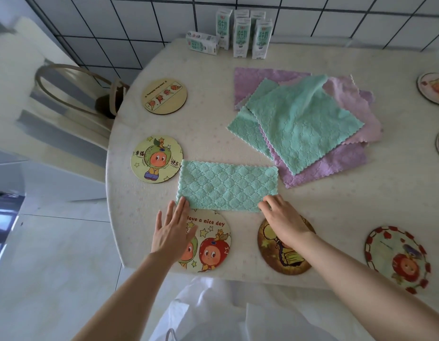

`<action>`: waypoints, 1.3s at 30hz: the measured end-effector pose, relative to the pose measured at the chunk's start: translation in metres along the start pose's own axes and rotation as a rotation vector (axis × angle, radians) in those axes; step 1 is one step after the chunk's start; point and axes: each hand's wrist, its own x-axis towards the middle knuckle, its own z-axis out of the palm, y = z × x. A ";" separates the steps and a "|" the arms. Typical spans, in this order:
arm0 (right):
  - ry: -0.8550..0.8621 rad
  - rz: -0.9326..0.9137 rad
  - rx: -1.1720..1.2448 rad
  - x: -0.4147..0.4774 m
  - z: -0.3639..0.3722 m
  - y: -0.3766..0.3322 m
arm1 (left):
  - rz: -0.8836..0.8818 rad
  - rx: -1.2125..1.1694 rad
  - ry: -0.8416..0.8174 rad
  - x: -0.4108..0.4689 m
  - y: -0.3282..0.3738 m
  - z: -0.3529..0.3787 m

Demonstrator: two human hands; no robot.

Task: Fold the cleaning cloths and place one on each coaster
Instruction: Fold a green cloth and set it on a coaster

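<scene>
Observation: the mint-green cleaning cloth (228, 185), already folded into a rectangle, lies flat on the table (336, 212) just beyond both hands. Its long axis runs across me, from the left hand to the right. Each hand meets one near corner, so neither is nearer than the other.

Left hand (173, 232): released, fingers straight and together, fingertips resting on the cloth's near-left corner. Right hand (283, 220): fingers bent down onto the near-right corner. I cannot tell whether they pinch the edge or only press it.

Judgement: the next fold would carry one short end over to the other, along that long axis, to make a square fit for a coaster.

Materials: the cloth is plush microfibre with a quilted diamond relief and a scalloped edge. It should drape limply and slide little.

Beneath the left palm sits a round printed "Have a nice day" coaster (211, 244), and beneath the right wrist a dark brown coaster (280, 259). Both are flat, rigid and bare of cloth. Beyond the right hand lies an unfolded heap of green and lilac cloths (307, 124).
</scene>
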 end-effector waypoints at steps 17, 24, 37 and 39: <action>0.133 -0.026 0.205 -0.019 -0.024 -0.016 | 0.100 0.172 0.046 0.055 0.018 -0.039; 0.110 -0.009 0.575 -0.033 -0.038 -0.061 | 0.451 0.011 0.045 0.033 0.085 -0.018; -0.034 -0.241 0.267 -0.026 -0.015 -0.034 | 0.723 -0.085 0.193 0.009 0.033 -0.017; -0.066 -0.371 0.107 -0.019 -0.011 -0.039 | 0.744 -0.061 0.209 0.003 0.023 -0.014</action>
